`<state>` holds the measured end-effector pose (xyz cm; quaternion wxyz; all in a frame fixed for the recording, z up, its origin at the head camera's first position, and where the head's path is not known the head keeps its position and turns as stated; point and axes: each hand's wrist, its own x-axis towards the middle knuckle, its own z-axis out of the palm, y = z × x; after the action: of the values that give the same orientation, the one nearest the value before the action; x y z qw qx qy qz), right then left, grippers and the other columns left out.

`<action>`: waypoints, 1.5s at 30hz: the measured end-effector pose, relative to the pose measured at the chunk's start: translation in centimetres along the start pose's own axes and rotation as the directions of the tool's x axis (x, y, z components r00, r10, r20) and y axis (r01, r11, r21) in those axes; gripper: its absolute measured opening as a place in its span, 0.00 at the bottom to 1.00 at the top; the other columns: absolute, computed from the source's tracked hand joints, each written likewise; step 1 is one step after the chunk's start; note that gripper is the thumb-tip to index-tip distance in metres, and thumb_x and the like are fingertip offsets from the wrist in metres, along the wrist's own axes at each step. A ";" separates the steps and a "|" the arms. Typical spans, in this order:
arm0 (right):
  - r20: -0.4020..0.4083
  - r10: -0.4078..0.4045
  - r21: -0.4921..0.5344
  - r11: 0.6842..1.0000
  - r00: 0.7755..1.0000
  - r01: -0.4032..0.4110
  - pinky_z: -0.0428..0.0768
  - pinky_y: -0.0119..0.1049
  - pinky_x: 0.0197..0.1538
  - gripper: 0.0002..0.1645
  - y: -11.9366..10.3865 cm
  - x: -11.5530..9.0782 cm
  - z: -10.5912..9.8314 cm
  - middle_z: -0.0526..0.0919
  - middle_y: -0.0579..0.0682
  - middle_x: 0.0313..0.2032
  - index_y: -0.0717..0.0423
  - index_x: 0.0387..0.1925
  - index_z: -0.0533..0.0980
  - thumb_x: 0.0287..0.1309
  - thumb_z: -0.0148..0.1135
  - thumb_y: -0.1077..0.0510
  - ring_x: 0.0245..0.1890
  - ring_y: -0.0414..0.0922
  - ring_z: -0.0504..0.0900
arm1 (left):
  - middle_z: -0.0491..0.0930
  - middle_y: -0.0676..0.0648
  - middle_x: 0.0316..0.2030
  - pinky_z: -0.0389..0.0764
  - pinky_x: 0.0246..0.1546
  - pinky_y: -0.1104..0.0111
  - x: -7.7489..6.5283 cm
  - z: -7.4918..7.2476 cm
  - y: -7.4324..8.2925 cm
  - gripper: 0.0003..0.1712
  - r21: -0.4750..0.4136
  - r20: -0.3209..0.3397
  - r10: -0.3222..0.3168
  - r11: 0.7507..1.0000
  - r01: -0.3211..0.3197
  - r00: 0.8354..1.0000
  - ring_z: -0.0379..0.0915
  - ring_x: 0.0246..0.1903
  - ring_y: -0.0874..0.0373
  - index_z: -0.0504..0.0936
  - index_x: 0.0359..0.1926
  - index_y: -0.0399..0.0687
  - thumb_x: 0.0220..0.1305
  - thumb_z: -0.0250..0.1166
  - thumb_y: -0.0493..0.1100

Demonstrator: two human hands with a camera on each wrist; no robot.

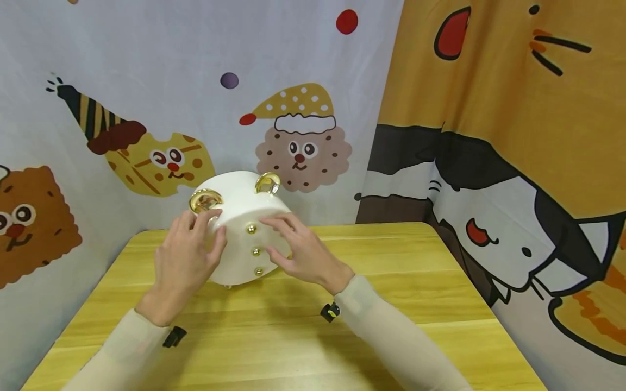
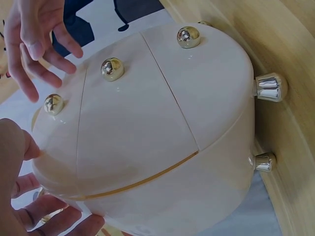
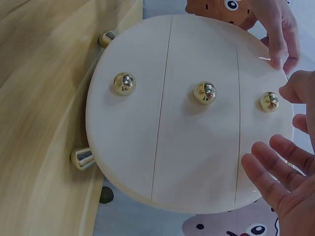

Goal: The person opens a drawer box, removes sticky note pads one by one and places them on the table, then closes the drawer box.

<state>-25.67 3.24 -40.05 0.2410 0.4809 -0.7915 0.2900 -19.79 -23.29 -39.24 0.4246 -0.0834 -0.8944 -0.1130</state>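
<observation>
Object: a white round box (image 1: pixel 242 228) with three gold knobs (image 1: pixel 255 251) in a row on its front and two gold rings (image 1: pixel 205 200) on top; it stands on small gold feet (image 2: pixel 269 87) at the far middle of the wooden table (image 1: pixel 391 304), close to the cartoon curtain (image 1: pixel 146 81).
Step in hand: it looks like steadying the box and reaching to its front panels. To do this well, I judge the left side should stay braced so the box does not roll or slide on its feet, and the fingers should go to one knob only, not push on the seams.
Left hand (image 1: pixel 183 260): it holds the left edge of the box, thumb on the front, fingers curled behind the rim near one ring.
Right hand (image 1: pixel 300 252): fingers are spread and nearly straight, resting lightly at the right edge of the front; it grips nothing.
Arms: both forearms in beige sleeves (image 1: pixel 386 331) come in from below, wrists a little raised over the table.
</observation>
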 end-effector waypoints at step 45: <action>-0.033 -0.037 0.076 0.996 0.999 0.039 0.84 0.20 0.44 0.15 -0.5 3.2 2.2 0.88 0.47 0.41 0.57 0.56 0.81 0.71 0.70 0.60 0.37 0.33 0.87 | 0.68 0.48 0.31 0.59 0.16 0.67 0.1 -0.8 0.0 0.19 -0.012 0.010 0.028 1.000 -0.028 1.000 0.60 0.23 0.53 0.84 0.61 0.54 0.75 0.66 0.52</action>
<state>-26.78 -0.42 -39.42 0.2404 0.5002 -0.7664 0.3233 -19.24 -23.53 -38.69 0.4210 -0.0989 -0.8947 -0.1118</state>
